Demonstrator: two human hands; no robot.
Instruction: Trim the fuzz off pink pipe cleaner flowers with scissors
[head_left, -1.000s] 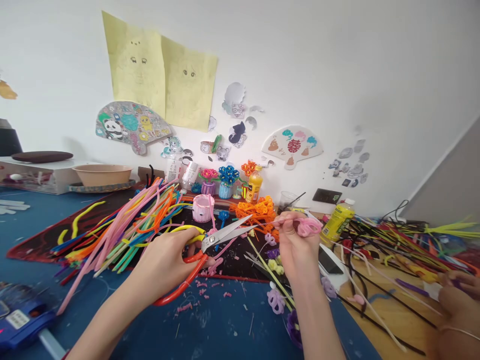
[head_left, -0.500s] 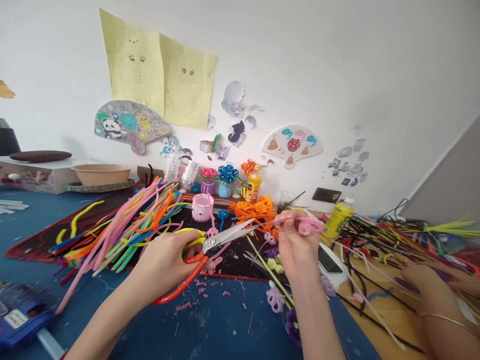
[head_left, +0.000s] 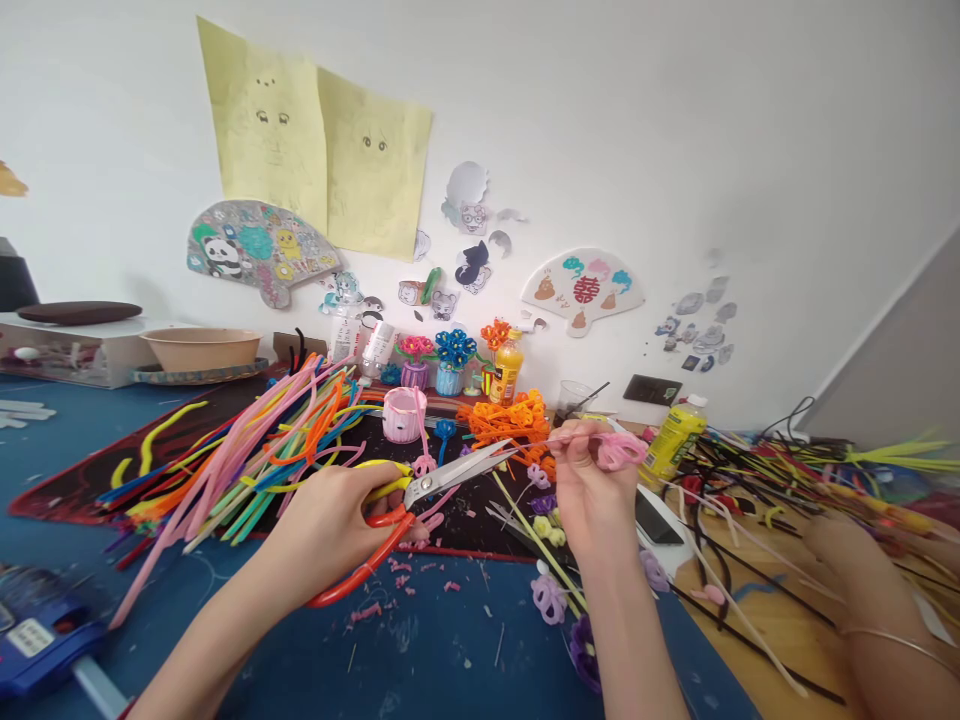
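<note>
Left hand (head_left: 330, 520): gripping scissors (head_left: 420, 500), blades now nearly closed over the pink stem, narrower than a second ago (a cut looks under way). Right hand (head_left: 589, 490): unmoved, pinching pink pipe-cleaner flower (head_left: 619, 450) above the mat. Pink cup (head_left: 405, 414): contents unseen. Tan basin (head_left: 202, 348): interior hidden. Co-worker's hand (head_left: 840, 545) has shifted among the far-right stems.

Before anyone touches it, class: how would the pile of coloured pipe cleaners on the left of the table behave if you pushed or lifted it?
The pile of pipe cleaners is probably light: thin fuzzy strands, loosely heaped. Many lie bent or curved, so they likely flex easily rather than staying stiff. Being crossed over each other, pushed ones would probably drag neighbours and scatter, not roll.
</note>
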